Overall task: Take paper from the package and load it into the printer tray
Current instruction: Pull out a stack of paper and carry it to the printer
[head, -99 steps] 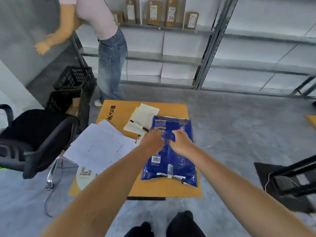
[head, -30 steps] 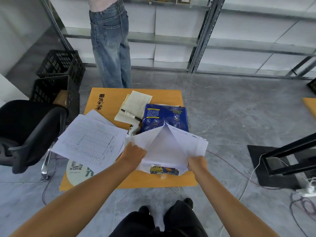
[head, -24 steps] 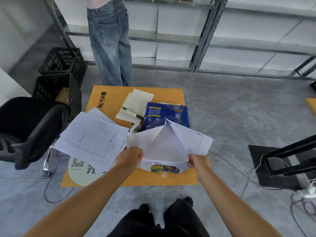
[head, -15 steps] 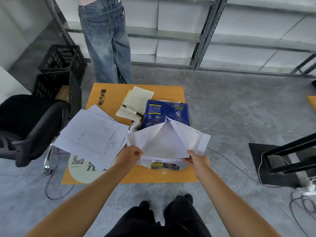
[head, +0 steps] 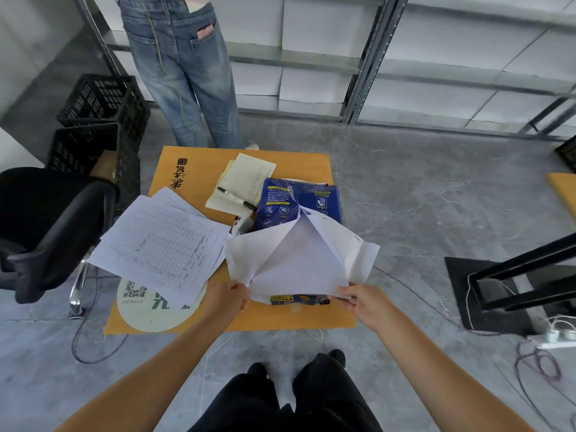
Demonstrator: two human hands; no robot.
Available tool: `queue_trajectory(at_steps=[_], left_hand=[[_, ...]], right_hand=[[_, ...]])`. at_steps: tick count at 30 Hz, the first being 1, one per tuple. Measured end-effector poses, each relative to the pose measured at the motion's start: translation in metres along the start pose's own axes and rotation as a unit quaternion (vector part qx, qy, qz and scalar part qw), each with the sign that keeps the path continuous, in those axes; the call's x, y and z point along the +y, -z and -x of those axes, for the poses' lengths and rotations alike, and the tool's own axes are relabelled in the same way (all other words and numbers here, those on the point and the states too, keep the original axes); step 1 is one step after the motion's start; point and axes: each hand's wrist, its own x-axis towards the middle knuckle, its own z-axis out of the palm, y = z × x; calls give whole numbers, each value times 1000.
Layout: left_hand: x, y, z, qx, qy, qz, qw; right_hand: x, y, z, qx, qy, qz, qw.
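Note:
A blue paper package (head: 299, 202) lies on a small orange table (head: 199, 169), its near end torn open. The wrapper's white inner flaps (head: 299, 260) are spread wide over the pack. My left hand (head: 229, 299) pinches the left flap at its near corner. My right hand (head: 363, 302) pinches the right flap's near edge. A strip of blue and yellow wrapper (head: 296, 299) shows below the flaps, between my hands. No printer is in view.
Printed grid sheets (head: 159, 244) overhang the table's left side above a round white disc (head: 146, 310). A notepad with a pen (head: 237, 196) lies behind. A black chair (head: 46, 226), black crates (head: 99, 120), a standing person (head: 184, 73), floor cables and a black frame (head: 514, 275) surround the table.
Since 3.3 s ago the wrapper has been torn open and its flaps spread. Over the last second my hands stay on the flaps; my right hand shifts slightly along the edge.

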Motion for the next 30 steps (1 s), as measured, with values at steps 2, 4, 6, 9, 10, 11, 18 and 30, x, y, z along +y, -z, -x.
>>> queue_trajectory(at_steps=[2,4,6,9,10,11,18,30], left_hand=[[5,-6,3,-44,71,176,981],[8,-12,3,-86,106,295,946],[10,-20,1,-86,117,320,936],[15,-32,7,-3,86,175,981],[16,-36,9,7,64,149,987],[18,-40,13,7,49,139,989],[3,5,24,-317,65,177,929],[17,-18,2,-198,121,248,941]], right_hand=[[6,7,6,-28,-23,35,999],[10,10,7,-39,-44,93,994],[11,8,4,-40,-50,149,987],[7,-1,-4,-37,-41,189,980],[7,-5,-8,-23,-40,201,979],[10,-7,-15,-6,-33,209,977],[15,15,-8,-63,-71,284,954],[16,-13,-25,10,5,225,974]])
